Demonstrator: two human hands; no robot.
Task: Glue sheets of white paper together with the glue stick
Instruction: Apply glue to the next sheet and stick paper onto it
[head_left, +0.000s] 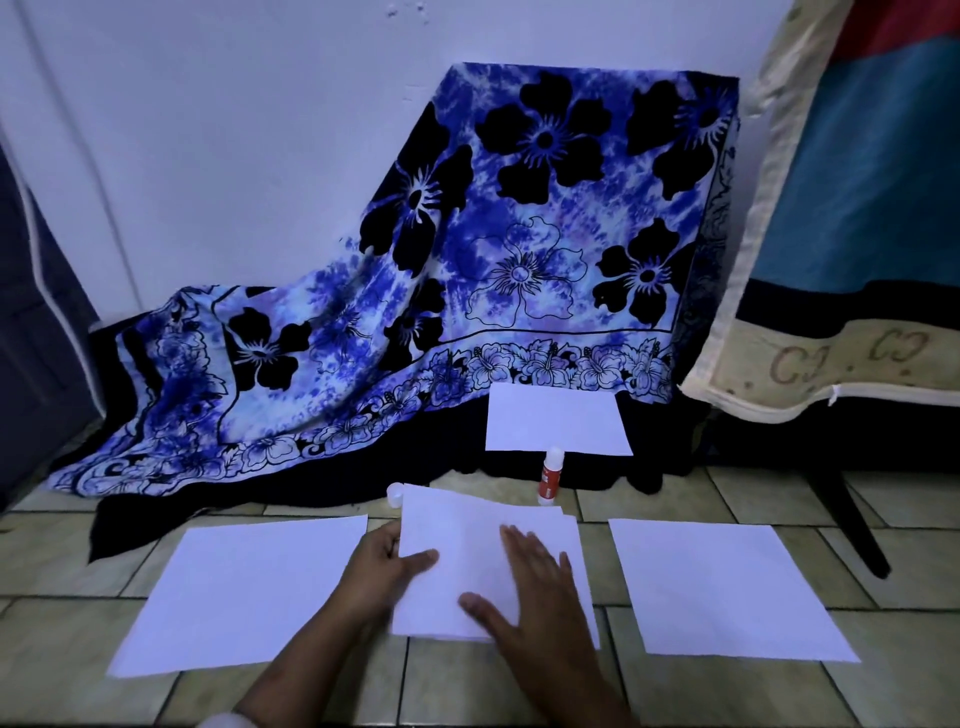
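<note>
While the right hand lies flat, fingers spread, on the middle sheets, the left hand pinches their left edge, thumb on top; the glue stick stands upright just beyond their far edge, right of centre, nearer the right hand; its cap lies far-left.

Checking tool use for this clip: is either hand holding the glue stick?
No. The glue stick stands alone on the floor beyond the middle sheet, where both the left hand and right hand rest.
</note>
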